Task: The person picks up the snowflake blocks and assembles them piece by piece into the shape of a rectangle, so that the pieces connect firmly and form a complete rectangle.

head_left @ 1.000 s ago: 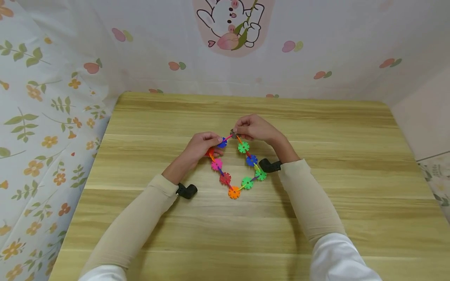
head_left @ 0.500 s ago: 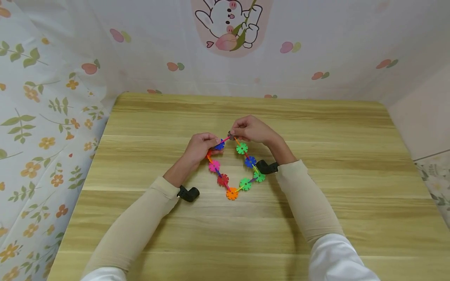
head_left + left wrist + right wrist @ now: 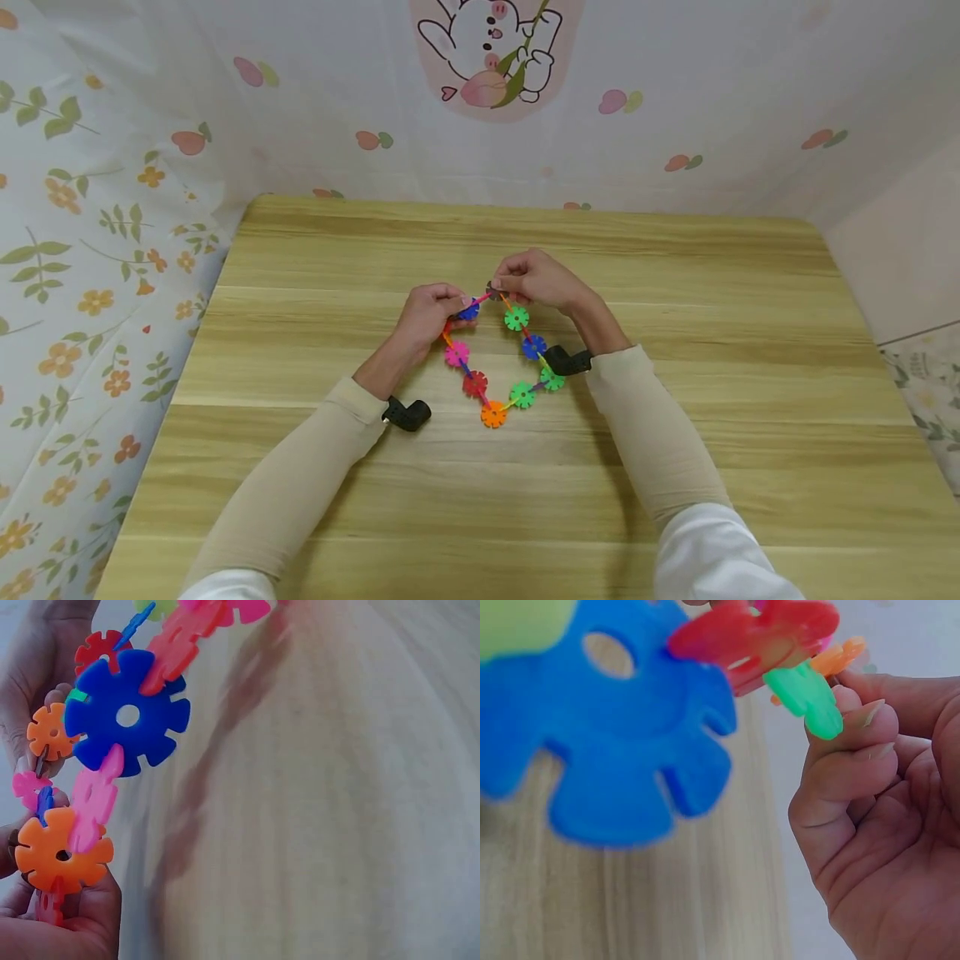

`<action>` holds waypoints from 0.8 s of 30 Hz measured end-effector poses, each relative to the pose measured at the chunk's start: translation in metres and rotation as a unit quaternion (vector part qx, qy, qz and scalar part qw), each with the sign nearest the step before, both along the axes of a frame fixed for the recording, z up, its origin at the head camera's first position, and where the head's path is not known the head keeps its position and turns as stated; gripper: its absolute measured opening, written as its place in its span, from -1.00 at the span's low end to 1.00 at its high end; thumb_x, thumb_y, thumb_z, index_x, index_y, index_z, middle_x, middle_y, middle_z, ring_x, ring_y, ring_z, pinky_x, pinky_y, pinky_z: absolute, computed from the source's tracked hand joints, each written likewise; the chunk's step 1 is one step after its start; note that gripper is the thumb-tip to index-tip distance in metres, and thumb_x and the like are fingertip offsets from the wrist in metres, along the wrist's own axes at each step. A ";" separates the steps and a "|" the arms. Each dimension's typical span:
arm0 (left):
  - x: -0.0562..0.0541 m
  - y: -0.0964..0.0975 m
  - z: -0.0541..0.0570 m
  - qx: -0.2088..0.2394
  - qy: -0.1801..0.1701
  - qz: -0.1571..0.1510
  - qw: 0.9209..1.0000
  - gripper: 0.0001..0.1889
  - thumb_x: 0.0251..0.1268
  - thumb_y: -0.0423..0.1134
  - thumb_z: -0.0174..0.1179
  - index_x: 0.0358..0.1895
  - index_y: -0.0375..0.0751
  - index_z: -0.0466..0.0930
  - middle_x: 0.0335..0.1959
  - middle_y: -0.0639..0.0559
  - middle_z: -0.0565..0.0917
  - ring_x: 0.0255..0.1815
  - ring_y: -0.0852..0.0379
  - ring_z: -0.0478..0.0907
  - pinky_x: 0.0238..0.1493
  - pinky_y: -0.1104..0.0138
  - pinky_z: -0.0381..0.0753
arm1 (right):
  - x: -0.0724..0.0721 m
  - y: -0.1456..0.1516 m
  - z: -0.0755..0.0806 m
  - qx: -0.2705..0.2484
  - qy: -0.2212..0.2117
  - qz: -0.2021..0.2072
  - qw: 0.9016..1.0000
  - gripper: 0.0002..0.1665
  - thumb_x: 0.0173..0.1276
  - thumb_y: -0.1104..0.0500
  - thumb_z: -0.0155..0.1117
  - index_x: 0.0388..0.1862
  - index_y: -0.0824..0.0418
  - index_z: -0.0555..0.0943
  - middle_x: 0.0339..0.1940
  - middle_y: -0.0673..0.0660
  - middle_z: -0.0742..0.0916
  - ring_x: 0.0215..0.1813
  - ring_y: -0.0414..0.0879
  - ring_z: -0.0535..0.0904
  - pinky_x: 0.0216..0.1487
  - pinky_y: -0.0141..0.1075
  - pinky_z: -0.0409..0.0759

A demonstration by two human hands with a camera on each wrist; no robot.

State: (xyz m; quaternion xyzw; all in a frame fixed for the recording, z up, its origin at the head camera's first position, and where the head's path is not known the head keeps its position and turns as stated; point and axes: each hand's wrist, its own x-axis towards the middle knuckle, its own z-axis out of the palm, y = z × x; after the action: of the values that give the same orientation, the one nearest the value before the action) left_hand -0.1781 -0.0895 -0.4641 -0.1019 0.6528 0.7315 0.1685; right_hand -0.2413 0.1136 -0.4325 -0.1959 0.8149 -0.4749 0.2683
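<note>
A loop of bright slotted plastic discs, interlocked at their notches, hangs between the two hands in the head view. My left hand (image 3: 430,317) pinches it by its upper left part, at a blue disc (image 3: 469,310). Thumb and fingers of my right hand (image 3: 543,279) pinch a dark grey disc (image 3: 492,292) at the top. An orange disc (image 3: 492,415) forms the corner nearest me. In the left wrist view, another blue disc (image 3: 127,739) and an orange disc (image 3: 64,851) appear close up. A blurred blue disc (image 3: 637,742) covers much of the right wrist view, beside the curled fingers (image 3: 855,765).
A wood-grain table (image 3: 712,375) lies under both hands. Behind it hangs a white printed cloth (image 3: 300,100), and a floral cloth (image 3: 82,333) covers the left side. Black wrist cameras (image 3: 407,414) stick out from both wrists, the right one overlapping the loop's right side.
Both hands keep their hold on the loop. The right hand and the dark disc have come slightly nearer to me; the view itself has shifted a little.
</note>
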 end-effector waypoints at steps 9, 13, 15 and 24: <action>0.000 0.004 -0.001 0.009 0.002 0.008 1.000 -0.88 0.41 -0.39 0.13 -0.21 -0.42 0.58 -0.43 -0.07 0.68 -0.42 0.03 0.71 -0.28 0.35 0.70 | 0.002 0.001 0.000 0.012 0.005 -0.012 1.000 -0.74 0.48 0.11 0.16 -0.31 0.27 0.64 -0.65 0.10 0.54 -0.56 0.08 0.40 -0.50 -0.13 0.44; 0.000 0.006 0.000 0.008 0.004 -0.005 1.000 -0.87 0.42 -0.39 0.11 -0.19 -0.43 0.57 -0.38 -0.09 0.68 -0.37 0.03 0.72 -0.19 0.28 0.71 | 0.001 0.006 0.002 0.019 0.008 -0.009 1.000 -0.72 0.48 0.08 0.16 -0.29 0.27 0.65 -0.62 0.11 0.55 -0.54 0.08 0.41 -0.46 -0.10 0.45; 0.000 0.007 0.002 0.006 0.007 -0.012 1.000 -0.86 0.43 -0.38 0.10 -0.17 -0.44 0.57 -0.36 -0.10 0.68 -0.36 0.02 0.73 -0.15 0.25 0.71 | 0.001 0.009 0.002 0.020 0.005 -0.010 1.000 -0.71 0.47 0.06 0.17 -0.28 0.27 0.65 -0.60 0.15 0.56 -0.51 0.11 0.42 -0.43 -0.09 0.48; 0.002 0.007 0.009 -0.004 0.019 -0.022 1.000 -0.86 0.44 -0.37 0.10 -0.17 -0.43 0.56 -0.36 -0.09 0.70 -0.32 -0.01 0.74 -0.08 0.17 0.69 | 0.006 0.019 0.008 0.011 0.008 -0.008 1.000 -0.69 0.48 -0.01 0.16 -0.21 0.20 0.66 -0.48 0.34 0.56 -0.39 0.31 0.39 -0.36 0.00 0.46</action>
State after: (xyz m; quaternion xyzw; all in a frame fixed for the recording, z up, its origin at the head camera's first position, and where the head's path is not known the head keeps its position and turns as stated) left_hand -0.1757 -0.0821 -0.4551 -0.0740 0.6611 0.7265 0.1720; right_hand -0.2356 0.1331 -0.4242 -0.1902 0.8237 -0.4664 0.2605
